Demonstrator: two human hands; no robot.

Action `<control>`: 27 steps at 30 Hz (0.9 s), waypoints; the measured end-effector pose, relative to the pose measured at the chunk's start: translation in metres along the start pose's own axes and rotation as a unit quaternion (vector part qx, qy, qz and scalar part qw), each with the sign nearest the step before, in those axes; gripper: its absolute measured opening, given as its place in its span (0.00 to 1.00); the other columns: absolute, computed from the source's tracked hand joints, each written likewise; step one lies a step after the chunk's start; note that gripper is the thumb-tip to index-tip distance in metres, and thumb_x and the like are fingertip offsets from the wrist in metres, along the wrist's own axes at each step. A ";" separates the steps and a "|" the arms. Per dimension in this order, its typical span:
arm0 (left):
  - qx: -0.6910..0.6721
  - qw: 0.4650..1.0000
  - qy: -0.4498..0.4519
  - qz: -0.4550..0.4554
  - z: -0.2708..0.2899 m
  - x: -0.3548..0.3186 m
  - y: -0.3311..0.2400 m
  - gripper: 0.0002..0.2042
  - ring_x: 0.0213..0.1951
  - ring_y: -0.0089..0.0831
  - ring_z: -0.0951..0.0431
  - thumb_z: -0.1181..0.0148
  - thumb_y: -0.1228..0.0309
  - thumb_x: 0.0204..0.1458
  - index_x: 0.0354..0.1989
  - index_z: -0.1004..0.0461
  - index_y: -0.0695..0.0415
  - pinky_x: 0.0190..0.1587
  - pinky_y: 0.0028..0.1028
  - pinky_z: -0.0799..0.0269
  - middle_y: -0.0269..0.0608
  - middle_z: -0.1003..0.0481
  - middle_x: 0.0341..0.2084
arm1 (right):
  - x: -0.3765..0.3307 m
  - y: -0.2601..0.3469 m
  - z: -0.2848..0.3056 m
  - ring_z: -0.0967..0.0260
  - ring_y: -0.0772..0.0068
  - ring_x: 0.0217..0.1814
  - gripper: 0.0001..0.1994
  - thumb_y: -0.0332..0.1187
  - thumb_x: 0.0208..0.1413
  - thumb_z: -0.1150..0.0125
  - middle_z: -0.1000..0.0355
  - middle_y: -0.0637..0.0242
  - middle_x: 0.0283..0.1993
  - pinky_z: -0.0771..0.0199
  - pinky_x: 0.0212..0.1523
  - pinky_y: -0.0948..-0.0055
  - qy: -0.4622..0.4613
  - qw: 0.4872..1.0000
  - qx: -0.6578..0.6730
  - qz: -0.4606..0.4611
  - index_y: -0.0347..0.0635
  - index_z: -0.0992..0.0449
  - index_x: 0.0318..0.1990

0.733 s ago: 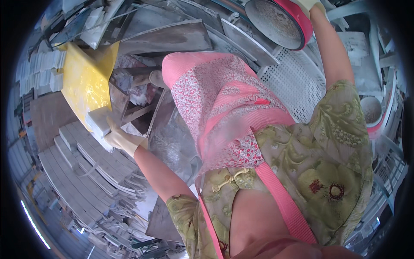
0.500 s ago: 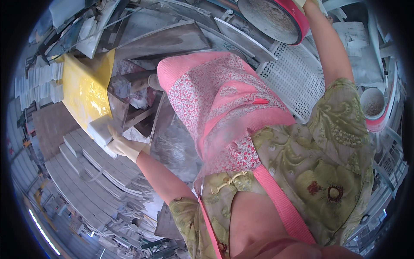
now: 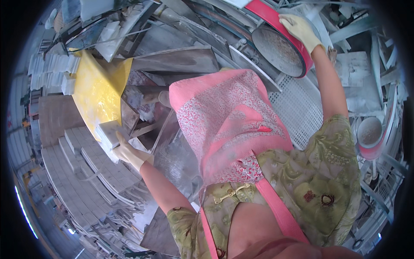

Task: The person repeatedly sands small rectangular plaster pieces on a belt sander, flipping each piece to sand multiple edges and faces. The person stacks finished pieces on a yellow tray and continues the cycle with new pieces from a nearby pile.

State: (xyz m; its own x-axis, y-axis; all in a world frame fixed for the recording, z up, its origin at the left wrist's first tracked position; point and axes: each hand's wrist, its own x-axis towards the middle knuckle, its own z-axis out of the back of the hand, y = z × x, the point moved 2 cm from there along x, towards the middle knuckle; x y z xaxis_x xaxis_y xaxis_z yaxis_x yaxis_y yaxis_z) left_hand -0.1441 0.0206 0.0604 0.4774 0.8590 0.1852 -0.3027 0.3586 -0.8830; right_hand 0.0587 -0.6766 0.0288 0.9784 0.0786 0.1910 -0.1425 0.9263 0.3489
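My left hand [image 3: 130, 154], in a pale glove, is closed around the near end of a small stack of white-grey tiles [image 3: 108, 131]. The thumb lies along the top, and the lower fingers are partly hidden. Those tiles sit at the lower edge of a glossy yellow sheet [image 3: 97, 93]. Far to the right, my gloved right hand [image 3: 302, 31] reaches over a red belt [image 3: 276, 19] that runs round a big grey wheel [image 3: 276, 49]. Its fingers look stretched out at the belt, and I see nothing held in them.
Long grey slats [image 3: 77, 181] are piled at the left, near a brown board [image 3: 58, 116]. White strips [image 3: 49, 73] stand stacked behind. A perforated white crate [image 3: 293, 103] lies below the wheel. Another round wheel [image 3: 370, 130] is at the right. A pink apron [image 3: 228, 112] covers my lap.
The whole view has shifted, bringing my right hand fully into sight over the belt. My left hand stays on the tiles.
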 end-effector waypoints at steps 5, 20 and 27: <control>0.013 1.000 -0.012 0.011 -0.002 0.001 0.004 0.24 0.44 0.36 0.19 0.28 0.64 0.55 0.54 0.22 0.71 0.50 0.35 0.25 0.50 0.18 0.46 | -0.010 0.017 0.004 0.25 0.57 0.62 0.20 0.43 0.65 0.43 0.22 0.56 0.58 0.28 0.63 0.65 -0.004 0.999 0.002 -0.042 0.41 0.21 0.57; 0.044 0.999 -0.009 0.006 -0.009 0.003 0.011 0.26 0.40 0.40 0.17 0.26 0.58 0.51 0.50 0.20 0.69 0.45 0.37 0.22 0.51 0.17 0.42 | -0.015 0.023 0.001 0.29 0.47 0.63 0.22 0.45 0.61 0.48 0.25 0.53 0.60 0.30 0.62 0.53 0.037 0.995 -0.030 -0.084 0.46 0.22 0.58; 0.015 0.999 0.016 0.028 -0.006 0.005 0.005 0.27 0.45 0.40 0.17 0.26 0.60 0.52 0.55 0.22 0.66 0.48 0.36 0.22 0.51 0.18 0.48 | -0.025 0.039 0.018 0.27 0.44 0.56 0.19 0.44 0.59 0.48 0.23 0.50 0.54 0.28 0.56 0.49 -0.018 0.997 -0.029 -0.073 0.42 0.21 0.50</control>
State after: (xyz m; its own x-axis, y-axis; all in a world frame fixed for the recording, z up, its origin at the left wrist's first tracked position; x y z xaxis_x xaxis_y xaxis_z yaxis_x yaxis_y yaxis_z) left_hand -0.1385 0.0241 0.0545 0.4847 0.8661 0.1223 -0.3532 0.3217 -0.8785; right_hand 0.0256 -0.6491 0.0536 0.9821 -0.0705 0.1749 0.0106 0.9468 0.3217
